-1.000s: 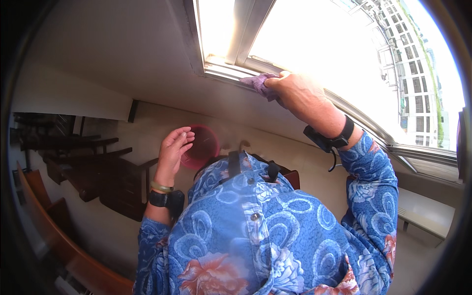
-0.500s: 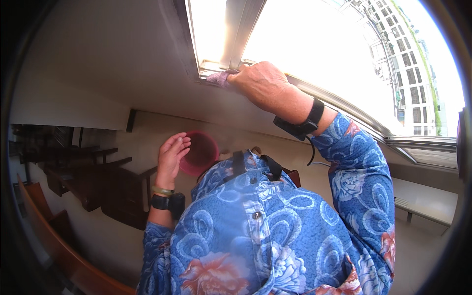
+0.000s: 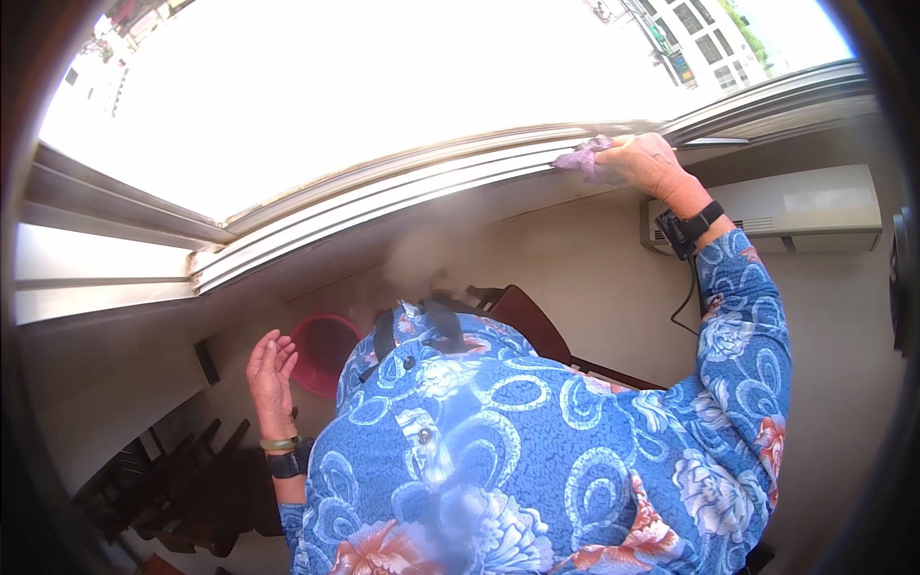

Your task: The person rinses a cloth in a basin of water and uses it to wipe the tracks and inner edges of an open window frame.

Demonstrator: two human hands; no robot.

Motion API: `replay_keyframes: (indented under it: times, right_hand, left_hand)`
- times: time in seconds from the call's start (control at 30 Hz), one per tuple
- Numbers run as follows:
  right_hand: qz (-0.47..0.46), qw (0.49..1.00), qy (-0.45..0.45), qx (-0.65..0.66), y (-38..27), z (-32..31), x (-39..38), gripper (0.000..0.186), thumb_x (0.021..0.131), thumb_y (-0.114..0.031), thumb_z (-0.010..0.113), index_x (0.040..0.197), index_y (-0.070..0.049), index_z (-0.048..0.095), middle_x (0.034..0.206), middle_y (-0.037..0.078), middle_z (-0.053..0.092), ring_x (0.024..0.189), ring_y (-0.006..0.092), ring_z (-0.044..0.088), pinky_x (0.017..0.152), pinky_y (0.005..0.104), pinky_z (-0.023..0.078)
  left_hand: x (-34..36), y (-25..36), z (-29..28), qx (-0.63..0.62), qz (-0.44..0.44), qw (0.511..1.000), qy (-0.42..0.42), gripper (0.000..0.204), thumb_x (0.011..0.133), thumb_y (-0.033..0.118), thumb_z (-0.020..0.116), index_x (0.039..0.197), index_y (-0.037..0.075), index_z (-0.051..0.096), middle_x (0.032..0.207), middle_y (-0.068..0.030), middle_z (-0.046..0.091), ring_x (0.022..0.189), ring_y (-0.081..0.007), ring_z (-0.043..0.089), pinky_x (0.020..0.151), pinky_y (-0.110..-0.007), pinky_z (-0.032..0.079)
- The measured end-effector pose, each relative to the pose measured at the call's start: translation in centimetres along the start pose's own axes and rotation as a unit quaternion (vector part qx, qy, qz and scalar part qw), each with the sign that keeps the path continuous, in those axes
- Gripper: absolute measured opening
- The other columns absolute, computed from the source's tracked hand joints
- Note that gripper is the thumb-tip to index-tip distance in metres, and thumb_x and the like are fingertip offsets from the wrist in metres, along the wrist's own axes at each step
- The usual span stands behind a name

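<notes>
My right hand (image 3: 654, 169) is closed around a crumpled purple cloth (image 3: 587, 158). The cloth touches the pale metal track of the window sill (image 3: 431, 180), toward its right end. Bent fingers hide part of the cloth. On the other side, my left hand (image 3: 273, 369) hangs low with its fingers loosely apart, holding nothing. Beyond it a red bucket (image 3: 324, 355) stands on the floor, and its inside looks dark.
A white air conditioner (image 3: 815, 206) is at the right, near my right forearm. Below the sill is a dark red wooden chair (image 3: 530, 321). More dark chairs (image 3: 196, 489) stand at the lower left. An upright window frame (image 3: 115, 206) meets the sill at the left.
My right hand and the cloth have shifted right along the sill, away from the left upright frame. My view has turned to the right. My left hand stays beside the bucket, fingers still loose.
</notes>
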State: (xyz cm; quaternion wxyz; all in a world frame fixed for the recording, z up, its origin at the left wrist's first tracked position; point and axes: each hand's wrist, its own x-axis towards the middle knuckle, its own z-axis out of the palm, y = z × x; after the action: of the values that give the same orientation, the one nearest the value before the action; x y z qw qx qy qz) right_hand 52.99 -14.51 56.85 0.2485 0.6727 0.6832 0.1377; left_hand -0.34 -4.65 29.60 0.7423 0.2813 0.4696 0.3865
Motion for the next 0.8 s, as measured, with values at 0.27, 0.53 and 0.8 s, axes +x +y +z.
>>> replay_keyframes:
  times: [0.27,0.53,0.8]
  right_hand:
    - [0.030,0.994,0.094,0.057,1.8,4.7,0.9,0.018,0.079,-0.020,0.057,0.093,-0.022,0.066,0.078,0.005,0.062,0.076,0.0264,0.061,0.065,0.0370,0.048]
    - [0.115,0.991,0.069,-0.020,2.7,6.2,0.1,0.016,0.076,-0.019,0.052,0.082,-0.018,0.067,0.075,0.008,0.063,0.074,0.0279,0.062,0.063,0.0391,0.049]
    - [0.127,0.986,-0.091,-0.052,0.6,5.1,2.0,0.012,0.069,-0.014,0.056,0.071,-0.008,0.066,0.075,0.014,0.064,0.073,0.0292,0.064,0.063,0.0379,0.050]
  left_hand:
    - [-0.4,2.1,2.2,0.042,0.126,0.991,-0.020,0.023,0.091,0.014,0.049,0.110,0.002,0.054,0.094,-0.0083,0.060,0.085,-0.0153,0.058,0.078,-0.029,0.049]
    - [-2.2,2.5,2.7,0.044,0.143,0.989,-0.007,0.021,0.091,0.011,0.047,0.107,-0.001,0.054,0.093,-0.0099,0.059,0.084,-0.0168,0.058,0.079,-0.030,0.049]
    - [-2.1,3.7,2.6,0.050,0.073,0.996,0.029,0.016,0.091,0.012,0.049,0.097,-0.001,0.058,0.088,-0.0092,0.061,0.082,-0.0173,0.060,0.078,-0.031,0.050]
